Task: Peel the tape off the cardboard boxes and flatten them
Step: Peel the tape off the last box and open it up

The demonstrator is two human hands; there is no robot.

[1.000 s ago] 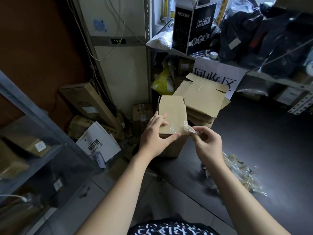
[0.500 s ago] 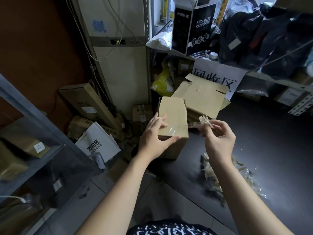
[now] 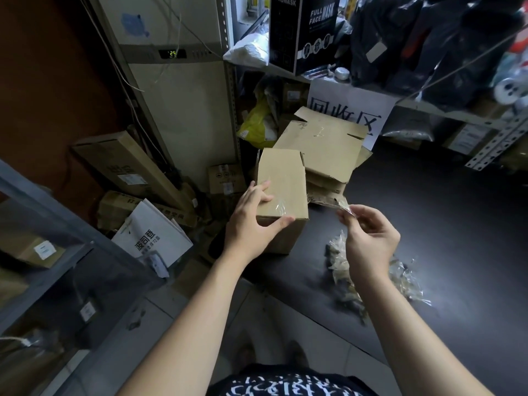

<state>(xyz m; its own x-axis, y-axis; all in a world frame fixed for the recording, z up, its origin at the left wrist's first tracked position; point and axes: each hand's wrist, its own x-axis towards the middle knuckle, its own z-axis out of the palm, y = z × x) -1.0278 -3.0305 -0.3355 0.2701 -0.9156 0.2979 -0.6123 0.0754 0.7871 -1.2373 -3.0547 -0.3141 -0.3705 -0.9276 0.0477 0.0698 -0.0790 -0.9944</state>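
Dark tabletop (image 3: 434,224) carries the small cardboard box (image 3: 281,178), likely light and stiff, best held at its edges; left hand (image 3: 251,224) grips its near corner, right hand (image 3: 371,241) beside it pinches clingy peeled tape (image 3: 345,206)

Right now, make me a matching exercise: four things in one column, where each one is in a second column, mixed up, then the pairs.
Things
1. small box
2. tape strip
3. tape pile
4. flattened cardboard

Places
A. stacked behind the small box
B. pinched in the right hand
C. gripped by the left hand
D. lying loose on the dark surface by the right forearm

Pairs: 1-C, 2-B, 3-D, 4-A
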